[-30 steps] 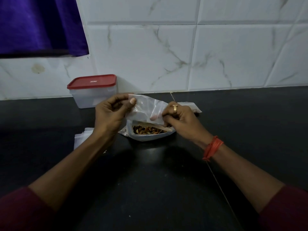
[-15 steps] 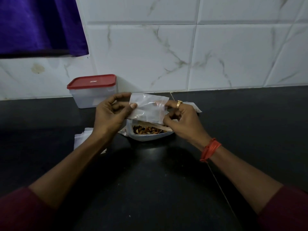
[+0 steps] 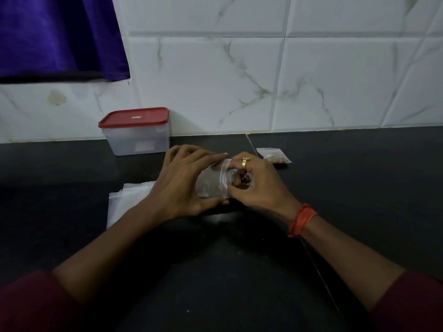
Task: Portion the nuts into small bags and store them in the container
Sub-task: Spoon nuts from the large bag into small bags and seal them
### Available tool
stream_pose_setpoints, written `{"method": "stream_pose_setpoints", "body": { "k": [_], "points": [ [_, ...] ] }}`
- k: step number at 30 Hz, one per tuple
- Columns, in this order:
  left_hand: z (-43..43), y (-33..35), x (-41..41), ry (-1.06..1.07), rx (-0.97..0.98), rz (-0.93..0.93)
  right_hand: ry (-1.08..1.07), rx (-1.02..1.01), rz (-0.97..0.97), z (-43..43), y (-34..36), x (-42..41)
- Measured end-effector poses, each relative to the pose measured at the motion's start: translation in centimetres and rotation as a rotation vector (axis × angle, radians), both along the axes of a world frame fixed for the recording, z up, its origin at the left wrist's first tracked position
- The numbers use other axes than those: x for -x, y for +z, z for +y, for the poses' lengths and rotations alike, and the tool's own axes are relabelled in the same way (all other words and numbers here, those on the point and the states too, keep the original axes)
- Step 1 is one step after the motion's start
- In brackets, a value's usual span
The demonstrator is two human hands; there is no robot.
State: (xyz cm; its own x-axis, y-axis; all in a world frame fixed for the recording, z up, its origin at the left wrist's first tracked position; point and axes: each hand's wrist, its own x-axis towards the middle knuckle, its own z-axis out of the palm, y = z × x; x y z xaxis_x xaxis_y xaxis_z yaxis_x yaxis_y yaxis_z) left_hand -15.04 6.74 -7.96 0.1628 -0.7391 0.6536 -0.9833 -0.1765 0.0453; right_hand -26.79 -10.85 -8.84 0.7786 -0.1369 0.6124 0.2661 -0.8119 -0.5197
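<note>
A small clear plastic bag (image 3: 212,182) is held sideways between both hands, low over the black counter. My left hand (image 3: 182,183) grips it from the left, thumb under and fingers over the top. My right hand (image 3: 255,185), with a gold ring, pinches the bag's mouth edge. A few nuts (image 3: 245,180) of the open nut tub show behind my right fingers; the tub itself is mostly hidden. A clear container (image 3: 137,136) with a red lid, shut, stands at the back left against the wall.
A small filled bag (image 3: 274,155) lies flat at the back right of my hands. A stack of empty clear bags (image 3: 124,202) lies to the left under my left forearm. A white tiled wall borders the counter; a purple cloth (image 3: 57,34) hangs top left.
Both hands lowered the small bag from upright above the nut tub and turned it sideways. The hands came closer together and now cover most of the tub.
</note>
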Motion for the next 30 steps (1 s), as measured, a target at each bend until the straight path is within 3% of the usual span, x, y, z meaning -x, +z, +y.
{"method": "stream_pose_setpoints", "body": {
  "k": [4, 7, 9, 12, 15, 18, 24, 30],
  "points": [
    [0.2, 0.1, -0.5, 0.011, 0.038, 0.05, 0.094, -0.132, -0.045, -0.2, 0.5, 0.2],
    [0.7, 0.4, -1.5, 0.062, 0.102, 0.148, 0.031, -0.144, -0.121, -0.8, 1.5, 0.7],
    [1.1, 0.7, -2.1, 0.077, 0.147, 0.224, -0.1, 0.01, -0.068, -1.5, 2.2, 1.3],
    [1.6, 0.8, -2.5, 0.069, 0.203, 0.352, -0.311, 0.368, 0.193, -2.6, 2.2, 2.1],
    [1.6, 0.5, -2.6, 0.084, 0.231, 0.426, -0.314, 0.451, 0.355, -3.4, 2.1, 2.3],
    [1.5, 0.4, -2.7, 0.071, 0.241, 0.465, -0.26, 0.381, 0.368, -3.6, 2.1, 2.4],
    [1.4, 0.2, -3.0, 0.067, 0.245, 0.495, -0.159, 0.01, 0.103, -3.0, 1.4, 1.5],
    [1.4, 0.1, -2.8, 0.047, 0.247, 0.516, -0.015, -0.127, 0.111, -1.1, 0.1, -0.2]
  ]
}}
